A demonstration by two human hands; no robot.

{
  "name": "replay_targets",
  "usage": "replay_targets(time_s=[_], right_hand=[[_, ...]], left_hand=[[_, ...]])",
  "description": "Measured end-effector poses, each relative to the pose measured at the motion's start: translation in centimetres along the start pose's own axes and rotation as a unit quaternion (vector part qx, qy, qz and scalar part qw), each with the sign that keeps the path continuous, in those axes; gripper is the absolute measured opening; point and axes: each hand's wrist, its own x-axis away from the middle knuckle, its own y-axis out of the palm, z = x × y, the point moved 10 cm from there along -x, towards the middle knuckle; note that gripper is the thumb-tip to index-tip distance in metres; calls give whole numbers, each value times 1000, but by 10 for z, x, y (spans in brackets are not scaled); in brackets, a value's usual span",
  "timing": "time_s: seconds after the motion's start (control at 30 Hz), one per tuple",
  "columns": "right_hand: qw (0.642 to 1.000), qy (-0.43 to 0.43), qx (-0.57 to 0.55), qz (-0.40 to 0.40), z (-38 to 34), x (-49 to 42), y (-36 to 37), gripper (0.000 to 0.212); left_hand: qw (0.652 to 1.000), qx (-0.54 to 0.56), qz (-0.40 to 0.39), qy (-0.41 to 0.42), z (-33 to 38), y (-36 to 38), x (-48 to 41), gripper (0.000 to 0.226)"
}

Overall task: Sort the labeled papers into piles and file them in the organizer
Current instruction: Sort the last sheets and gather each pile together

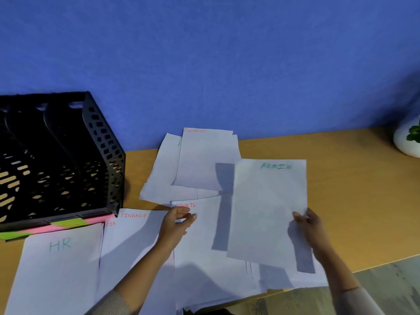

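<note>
- Evidently, sorting is in hand: the ADMIN sheet (268,208) is pinched at its edge by the right hand (311,228), raised over the desk.
- The red-labelled sheet (200,237) is pinched at its top by the left hand (177,221).
- Next, an ADMIN pile is probably needed; the organizer (102,155) comes later.

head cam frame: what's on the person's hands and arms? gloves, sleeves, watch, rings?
No gloves: the left hand and right hand are bare, with no ring or watch visible. The nails look pale, possibly polished. The left sleeve is a light beige ribbed knit that ends well up the forearm. The right sleeve looks like the same light knit, with its cuff above the wrist. No markings or cables.
</note>
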Motion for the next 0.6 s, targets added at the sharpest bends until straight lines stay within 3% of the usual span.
replay_targets(time_s=[0.27,0.33,0.43,0.53,0.6], right_hand=[[988,69,134,14,62,-38,-46,36],[982,99,158,5,84,-39,-41,32],[969,150,196,6,107,-34,-35,9],[960,174,217,28,110,-25,-31,42],[957,180,221,50,102,-18,-31,54]], left_hand=[[997,-76,10,12,5,-14,-28,26],[995,-92,11,19,9,-15,-37,22],[988,-144,19,52,25,-15,-54,18],[991,-128,27,19,32,-14,-72,25],[997,-56,38,-35,30,-14,-84,28]])
